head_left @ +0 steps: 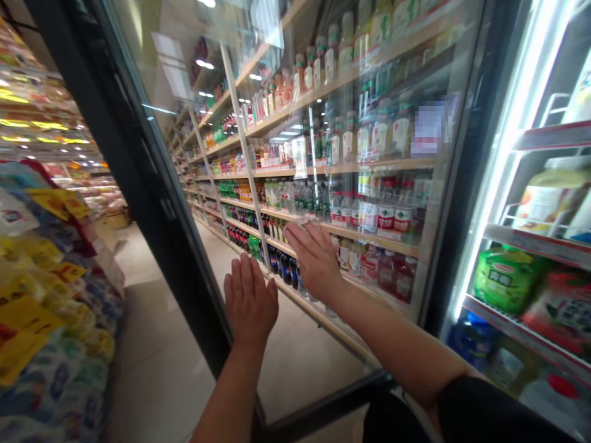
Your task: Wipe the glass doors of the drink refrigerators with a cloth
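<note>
A glass cooler door (295,363) with a dark frame stands swung open before me. My left hand (250,298) lies flat against or just over the glass, near the left frame bar, fingers stretched upward and close together. Higher and to the right, my right hand (316,261) is also laid flat at the glass, fingers extended. A pale smear beside its fingertips looks like a reflection. Neither hand visibly holds anything. Contact of each palm with the pane is hidden. Through the glass show shelves of drink bottles (392,218), partly mixed with reflections.
On the right, the lit cooler holds a green pouch (505,280), a red package (561,307) and bottles on wire shelves with a price strip (549,243). Packaged goods with yellow signs (32,329) are stacked at left. Pale tiled floor (157,344) runs between.
</note>
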